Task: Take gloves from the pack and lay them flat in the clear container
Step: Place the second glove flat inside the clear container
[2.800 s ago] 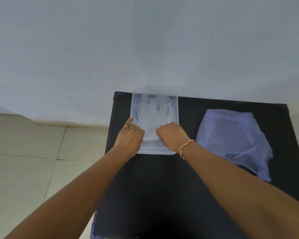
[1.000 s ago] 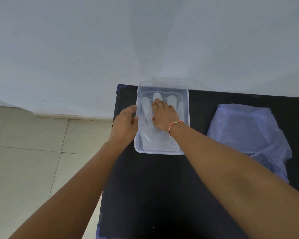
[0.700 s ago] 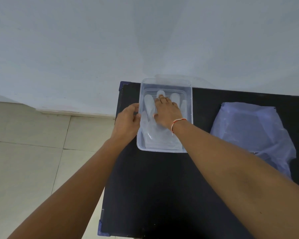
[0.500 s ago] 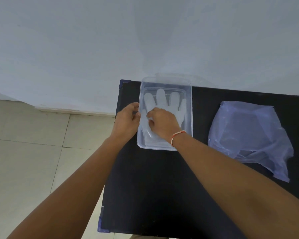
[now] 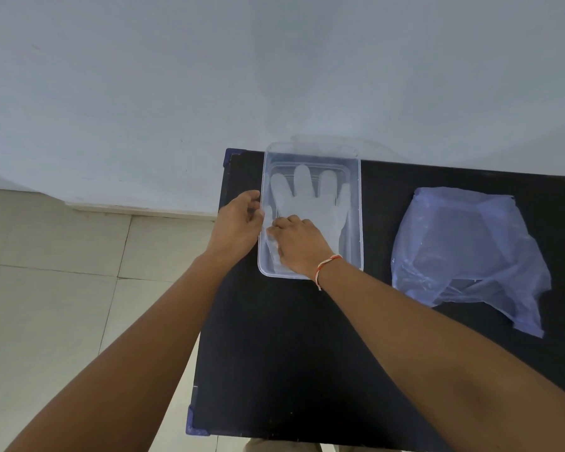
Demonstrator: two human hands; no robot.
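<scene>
We see soft, even daylight with a cool bluish cast across the pale wall [image 5: 274, 60], and no hard shadows anywhere. Beyond where the right hand [image 5: 299, 244] presses, the translucent glove [image 5: 310, 203] and the clear container [image 5: 359, 223] wash out against each other with faint sheen along the rim, while the black table [image 5: 291, 353] nearer us swallows detail. Wide-angle bending curves the forearms at the lower edges; focus is fairly sharp throughout.
</scene>
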